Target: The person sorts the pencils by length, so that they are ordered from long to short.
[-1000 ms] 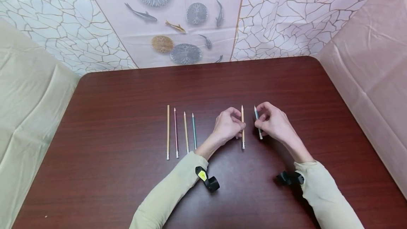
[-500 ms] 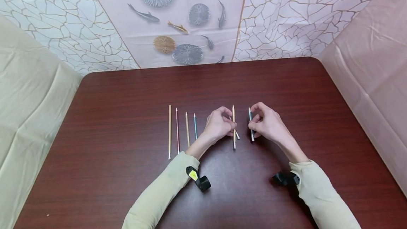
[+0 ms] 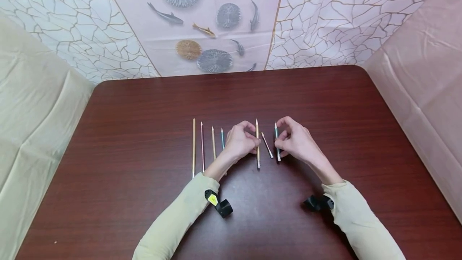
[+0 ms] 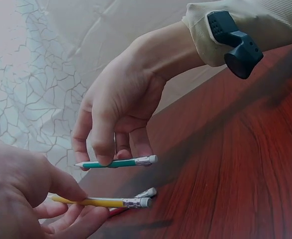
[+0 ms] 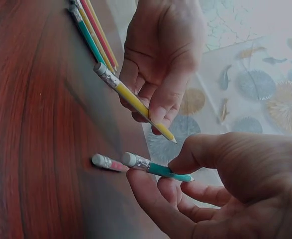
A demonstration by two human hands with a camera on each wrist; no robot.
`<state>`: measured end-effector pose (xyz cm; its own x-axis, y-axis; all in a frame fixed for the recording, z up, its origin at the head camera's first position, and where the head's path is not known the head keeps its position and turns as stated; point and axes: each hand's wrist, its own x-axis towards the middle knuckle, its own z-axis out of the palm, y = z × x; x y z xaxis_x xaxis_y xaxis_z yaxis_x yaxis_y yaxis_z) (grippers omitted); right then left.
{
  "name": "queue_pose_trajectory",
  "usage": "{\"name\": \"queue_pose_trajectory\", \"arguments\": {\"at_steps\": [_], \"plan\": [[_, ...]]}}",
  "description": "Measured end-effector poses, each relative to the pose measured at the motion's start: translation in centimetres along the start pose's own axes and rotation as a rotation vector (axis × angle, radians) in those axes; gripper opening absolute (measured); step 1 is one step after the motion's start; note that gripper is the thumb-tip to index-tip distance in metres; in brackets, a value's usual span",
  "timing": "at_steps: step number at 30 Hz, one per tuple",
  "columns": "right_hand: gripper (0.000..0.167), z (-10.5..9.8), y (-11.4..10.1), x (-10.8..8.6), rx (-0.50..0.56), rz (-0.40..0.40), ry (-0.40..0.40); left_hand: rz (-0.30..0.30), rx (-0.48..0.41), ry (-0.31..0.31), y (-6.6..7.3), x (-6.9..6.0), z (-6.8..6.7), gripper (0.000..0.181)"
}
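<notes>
In the head view, my left hand (image 3: 239,141) pinches a yellow pencil (image 3: 258,155) between thumb and fingers, its point away from me and its eraser toward me. Beside it, my right hand (image 3: 296,139) pinches a shorter green pencil (image 3: 278,153) the same way. Both pencils are above the table, as the left wrist view shows. Between them a short red pencil (image 3: 267,146) lies slanted on the table; in the right wrist view its eraser end (image 5: 106,162) shows near the green pencil (image 5: 160,170).
Left of my left hand lies a row of pencils: a long yellow one (image 3: 193,143), a dark red one (image 3: 202,143), a yellow one (image 3: 213,141) and a green one (image 3: 222,136). My left arm partly covers them. The brown table (image 3: 126,131) meets patterned cloth (image 3: 303,47) behind.
Both hands have moved left with their pencils, the left one now nearer the row. The short red pencil, mostly hidden before, now shows between the two held pencils.
</notes>
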<state>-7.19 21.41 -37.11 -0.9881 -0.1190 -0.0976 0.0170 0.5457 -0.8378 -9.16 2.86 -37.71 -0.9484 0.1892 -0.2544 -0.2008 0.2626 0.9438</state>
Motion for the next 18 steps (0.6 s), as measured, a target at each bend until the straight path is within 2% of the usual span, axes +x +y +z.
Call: {"name": "queue_pose_trajectory", "arguments": {"at_steps": [5,13,18], "plan": [[0.044,0.7,-0.4,0.2,0.006,-0.005,-0.021,0.011,0.057,0.029,-0.3,-0.2,-0.8,0.026],[0.044,1.8,-0.8,0.5,0.002,-0.026,-0.038,0.114,0.283,0.082,-1.0,-0.5,-1.8,0.025],[0.044,2.4,-1.1,0.7,-0.013,-0.039,-0.054,0.116,0.319,0.109,-1.4,-0.7,-2.2,0.026]]}}
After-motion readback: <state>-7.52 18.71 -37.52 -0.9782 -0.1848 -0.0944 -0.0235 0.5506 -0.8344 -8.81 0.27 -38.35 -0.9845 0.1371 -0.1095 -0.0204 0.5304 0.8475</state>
